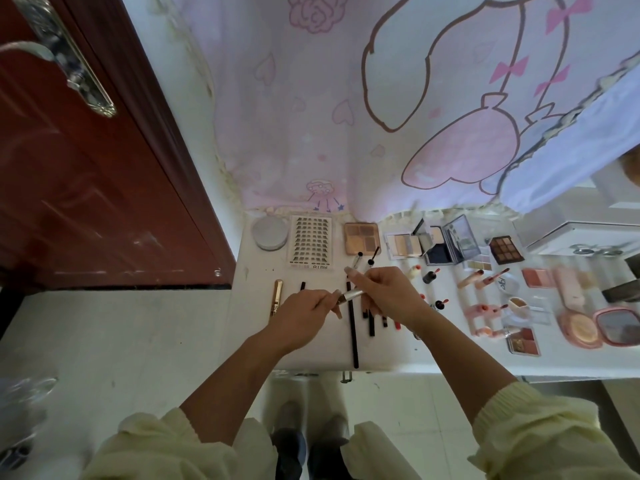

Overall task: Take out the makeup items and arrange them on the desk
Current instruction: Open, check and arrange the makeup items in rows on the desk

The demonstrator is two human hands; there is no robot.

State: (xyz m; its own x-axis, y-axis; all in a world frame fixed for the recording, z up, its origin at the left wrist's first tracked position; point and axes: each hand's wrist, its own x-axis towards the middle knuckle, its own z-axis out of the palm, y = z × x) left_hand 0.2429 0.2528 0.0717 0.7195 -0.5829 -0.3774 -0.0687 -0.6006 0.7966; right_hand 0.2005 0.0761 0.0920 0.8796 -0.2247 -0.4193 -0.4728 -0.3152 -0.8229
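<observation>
A person stands at a white counter (450, 358), seen from above, both forearms reaching forward.

The left hand (304, 313) and right hand (388, 292) meet over the counter's left part and hold one short silver stick (351, 295) between them, just above the surface. The left fingers (327, 301) pinch its dark near end. The right fingers (356, 277) curl around the far end. Whether it is a brush or a capped pencil is too small to tell.

The step appears to be placing this item in the row. To do it well, it should probably be lowered flat and parallel to the black pencils (352, 327) directly beneath, into a gap, without nudging them, since they would roll.

From the left, the counter carries a gold tube (276, 301), a round white compact (269, 233), a tray of false lashes (310, 242) and a beige eyeshadow palette (362, 239). Then come small lip bottles (431, 276), open mirrored palettes (446, 240), a dark brown palette (506, 250) and a pink compact (620, 325). Most items look already laid out.

In the room, a dark red door (86, 185) stands at the left above pale floor tiles (121, 341). A pink cartoon-printed curtain (346, 116) hangs behind the counter.
</observation>
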